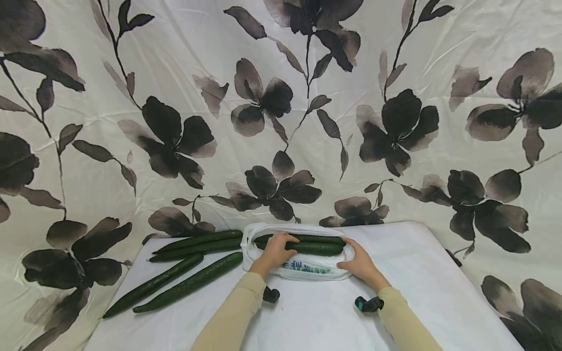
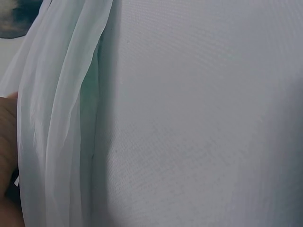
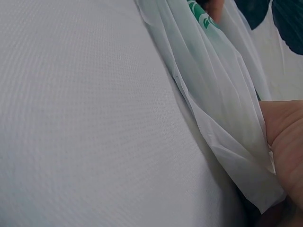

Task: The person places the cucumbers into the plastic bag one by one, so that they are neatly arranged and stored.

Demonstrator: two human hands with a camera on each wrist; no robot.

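Observation:
A white plastic bag (image 1: 307,276) with green and blue print lies with its mouth spread wide, and two dark green cucumbers (image 1: 318,249) show inside it. Reaching over the bag's near rim, my left hand (image 1: 274,252) grips the cucumbers, with thumb and fingers curved on their left part. My right hand (image 1: 362,263) holds the bag's right end, its fingertips beside the cucumber ends and its thumb lower on the bag. In the wrist views, folds of the bag partly cover the left hand (image 2: 7,156) and border the right hand (image 3: 289,137).
Several long cucumbers (image 1: 189,282) lie on the white table (image 1: 307,321) left of the bag, two of them reaching up to its left edge. A cloth with dark flowers (image 1: 268,190) hangs behind the table. Each wrist carries a small black camera (image 1: 369,304).

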